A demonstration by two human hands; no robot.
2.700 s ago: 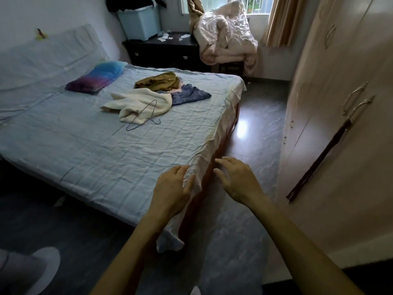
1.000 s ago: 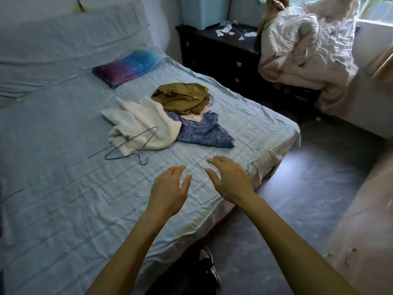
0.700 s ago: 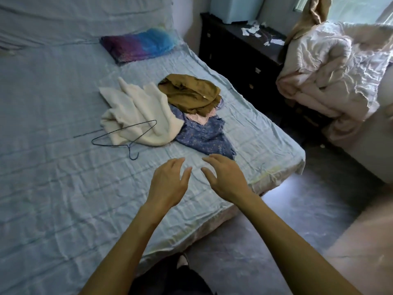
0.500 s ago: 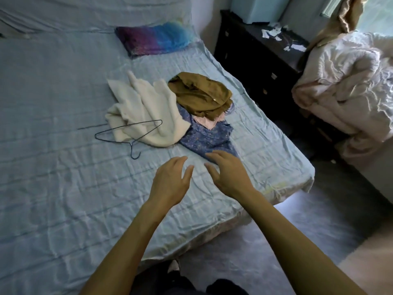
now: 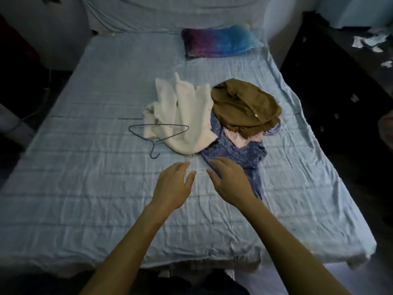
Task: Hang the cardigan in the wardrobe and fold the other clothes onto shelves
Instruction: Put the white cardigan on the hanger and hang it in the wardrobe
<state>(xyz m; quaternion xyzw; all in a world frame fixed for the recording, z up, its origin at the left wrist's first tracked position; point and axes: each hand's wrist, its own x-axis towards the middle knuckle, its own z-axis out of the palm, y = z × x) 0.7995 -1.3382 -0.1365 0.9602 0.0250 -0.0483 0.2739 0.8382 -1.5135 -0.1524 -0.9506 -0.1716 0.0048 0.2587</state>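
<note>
A cream cardigan [image 5: 184, 116] lies crumpled in the middle of the bed [image 5: 85, 188]. A dark wire hanger [image 5: 157, 133] rests partly on its near left edge. To its right sits an olive-brown garment [image 5: 244, 105] on top of a pink piece [image 5: 240, 139] and a blue patterned garment [image 5: 238, 154]. My left hand [image 5: 173, 185] hovers over the sheet just short of the cardigan, fingers relaxed and empty. My right hand [image 5: 230, 179] reaches beside it, fingers spread, over the near end of the blue garment. The wardrobe is out of view.
A purple and blue pillow [image 5: 221, 42] lies at the head of the bed. A dark dresser [image 5: 344, 86] with scattered papers stands along the bed's right side. Dark floor shows to the left and below the near bed edge.
My view has swung from the wardrobe side to face the bed squarely. Both hands have come closer to the clothes pile, still empty.
</note>
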